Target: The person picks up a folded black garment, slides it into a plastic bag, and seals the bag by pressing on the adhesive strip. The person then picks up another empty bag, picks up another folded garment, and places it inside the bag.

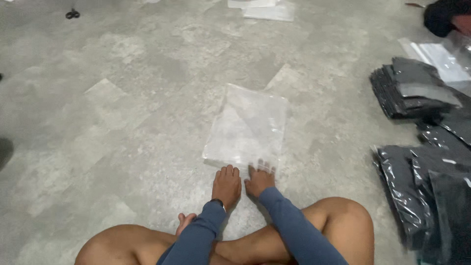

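Two hands (243,182), one clear bag (248,126), two dark stacks (417,88).

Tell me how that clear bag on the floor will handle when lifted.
The clear bag looks thin and empty, so probably light and floppy. Its glossy film lies flat on the smooth floor, so it may slide and be hard to pinch.

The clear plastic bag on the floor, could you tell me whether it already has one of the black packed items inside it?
No, the clear plastic bag lies flat and see-through, with only the grey floor showing through it.
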